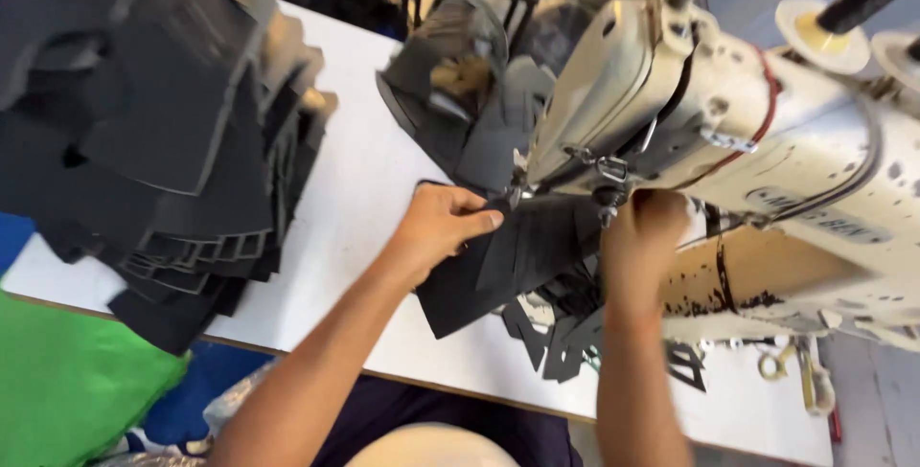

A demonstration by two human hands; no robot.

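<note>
Black cut fabric piece (498,256) lies flat on the white bench (355,189), directly under the left hand (441,227) and running from there toward the right hand (644,227), beneath the head of the cream industrial sewing machine (728,132). The left hand presses down on the near edge of the piece, fingers together and pointing toward the needle area (517,194), which sits just beyond its fingertips. The right hand is raised close under the machine head, on the far side of the piece from the left hand; its fingers are curled, but what they close on is blurred, so I cannot tell whether it grips anything. Below the right hand, small black offcuts (565,333) lie scattered on the bench (several overlap one another). Well beyond the left hand, on its outer side, a tall stack of black cut pieces (172,160) leans over the bench edge. Ahead of the left hand, past the needle, more dark pieces (450,84) stand bunched behind the machine. Beyond the right hand, on top of the machine, a thread spool (843,17) sits tilted on its stand. Green cloth (67,390) shows below the bench edge, under the stack.
</note>
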